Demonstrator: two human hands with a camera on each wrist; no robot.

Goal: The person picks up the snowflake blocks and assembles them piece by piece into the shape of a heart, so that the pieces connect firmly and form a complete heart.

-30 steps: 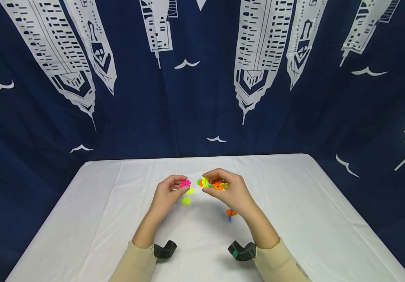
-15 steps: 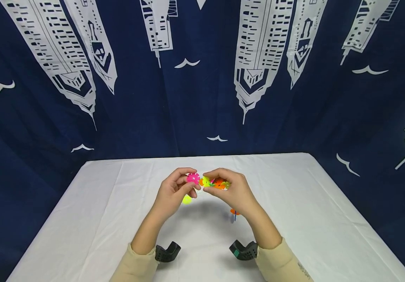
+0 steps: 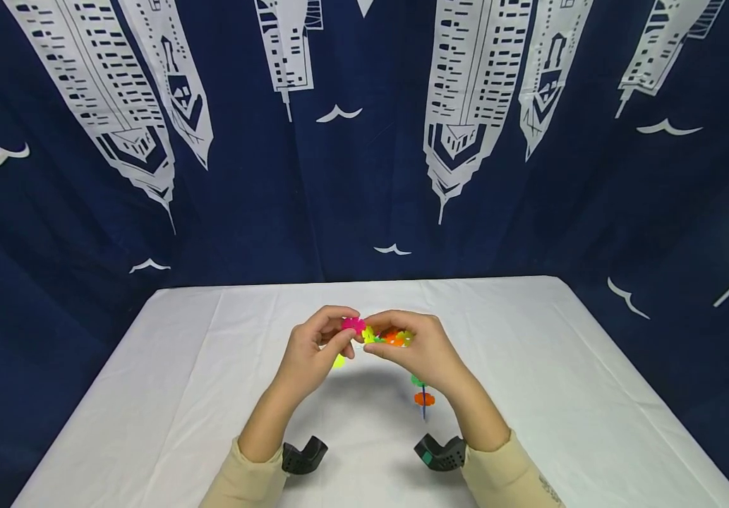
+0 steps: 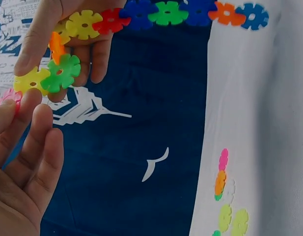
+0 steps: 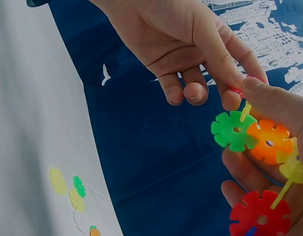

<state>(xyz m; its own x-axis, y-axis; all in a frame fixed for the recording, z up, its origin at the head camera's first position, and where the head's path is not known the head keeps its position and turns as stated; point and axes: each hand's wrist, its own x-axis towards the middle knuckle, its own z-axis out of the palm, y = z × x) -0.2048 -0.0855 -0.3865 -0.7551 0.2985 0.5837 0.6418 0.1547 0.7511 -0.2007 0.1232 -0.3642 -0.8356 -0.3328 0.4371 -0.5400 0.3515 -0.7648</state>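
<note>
In the head view my left hand (image 3: 310, 353) pinches a pink notched, flower-shaped plastic disc (image 3: 353, 324) between thumb and fingers. My right hand (image 3: 424, 349) grips a chain of interlocked discs by its end, thumb and finger at a yellow disc (image 4: 31, 81). That yellow disc is right at the pink one, its edge toward it. Behind it the chain runs through a green disc (image 5: 234, 130), an orange disc (image 5: 269, 141) and a red disc (image 5: 259, 216). The chain's far part dangles below the right hand, showing an orange disc (image 3: 424, 399). Fingers cover part of the pink disc.
Several loose discs lie on the white-covered table (image 3: 212, 395) beyond the hands, among them a pale yellow disc (image 4: 240, 222) and a clear disc (image 4: 230, 191). A navy printed curtain (image 3: 243, 190) hangs behind the table. Black wrist cameras (image 3: 303, 455) stick out inward from both wrists.
My left hand has moved right with the pink disc, bringing it up to the yellow disc at the chain's end, and has turned it. The chain's dangling part now shows lower under my right hand.
</note>
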